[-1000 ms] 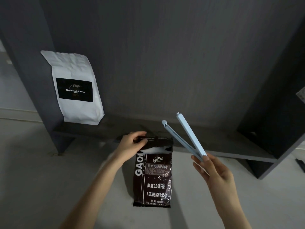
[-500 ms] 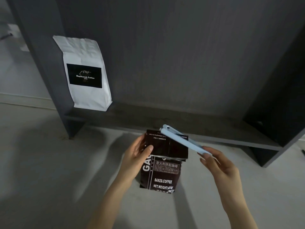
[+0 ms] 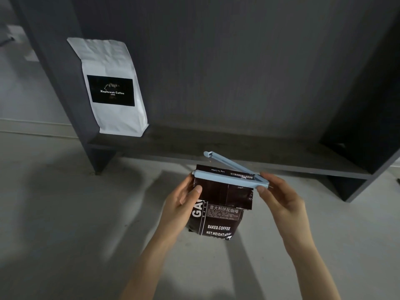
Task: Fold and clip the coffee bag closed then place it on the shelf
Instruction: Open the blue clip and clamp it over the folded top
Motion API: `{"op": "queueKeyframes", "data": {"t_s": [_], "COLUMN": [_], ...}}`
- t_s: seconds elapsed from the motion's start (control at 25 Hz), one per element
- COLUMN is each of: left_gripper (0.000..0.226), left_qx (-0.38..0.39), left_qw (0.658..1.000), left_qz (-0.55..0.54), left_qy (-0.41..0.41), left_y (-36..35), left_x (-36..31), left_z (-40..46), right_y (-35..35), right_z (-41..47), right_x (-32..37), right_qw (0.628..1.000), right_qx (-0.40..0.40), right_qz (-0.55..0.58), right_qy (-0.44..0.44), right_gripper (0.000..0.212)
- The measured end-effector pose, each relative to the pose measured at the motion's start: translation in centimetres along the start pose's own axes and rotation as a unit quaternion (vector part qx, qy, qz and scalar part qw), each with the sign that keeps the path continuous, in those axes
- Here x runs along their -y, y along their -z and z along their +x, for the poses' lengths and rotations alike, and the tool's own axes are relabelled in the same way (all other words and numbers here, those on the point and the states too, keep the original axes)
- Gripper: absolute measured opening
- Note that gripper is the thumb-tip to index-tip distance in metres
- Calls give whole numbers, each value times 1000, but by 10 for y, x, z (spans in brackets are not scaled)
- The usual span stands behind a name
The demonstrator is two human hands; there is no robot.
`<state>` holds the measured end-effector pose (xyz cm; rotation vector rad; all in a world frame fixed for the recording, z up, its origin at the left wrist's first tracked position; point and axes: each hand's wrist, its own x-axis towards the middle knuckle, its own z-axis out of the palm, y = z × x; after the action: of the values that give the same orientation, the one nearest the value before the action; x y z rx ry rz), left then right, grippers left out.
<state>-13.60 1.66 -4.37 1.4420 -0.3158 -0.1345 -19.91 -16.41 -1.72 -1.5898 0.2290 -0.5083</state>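
The left hand (image 3: pixel 184 199) is gripping the left edge of the dark coffee bag (image 3: pixel 218 215), thumb lying on the front face and the other fingers wrapping behind it. The bag is being held upright in the air, in front of and below the front edge of the dark shelf (image 3: pixel 216 146), above the pale floor (image 3: pixel 65 213). Its top is lying folded forward as a flap over the upper part of the printed front. The right hand (image 3: pixel 279 198) is pinching the hinged end of the light blue clip (image 3: pixel 229 177), fingers pressed together around it. One arm of the clip is lying across the fold; the other is angling up behind the bag's top edge (the clip is thus standing open, the fold between its arms). On the shelf's left end a white coffee bag (image 3: pixel 112 87) with a black label is leaning against the side panel (image 3: pixel 56 72).
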Motion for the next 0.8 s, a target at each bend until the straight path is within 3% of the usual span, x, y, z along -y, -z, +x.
{"op": "queueKeyframes", "data": {"t_s": [0.8], "left_gripper": [25], "left_qx": [-44], "left_qw": [999], "left_qz": [-11], "left_qy": [-22], "left_y": [-1], "left_x": [8], "left_z": [-2], "right_y": [-22], "right_z": [-6], "right_x": [-7], "right_qw": [998], "right_qx": [-23], "right_qz": [64], "right_qy": [-12], "right_gripper": [21]}}
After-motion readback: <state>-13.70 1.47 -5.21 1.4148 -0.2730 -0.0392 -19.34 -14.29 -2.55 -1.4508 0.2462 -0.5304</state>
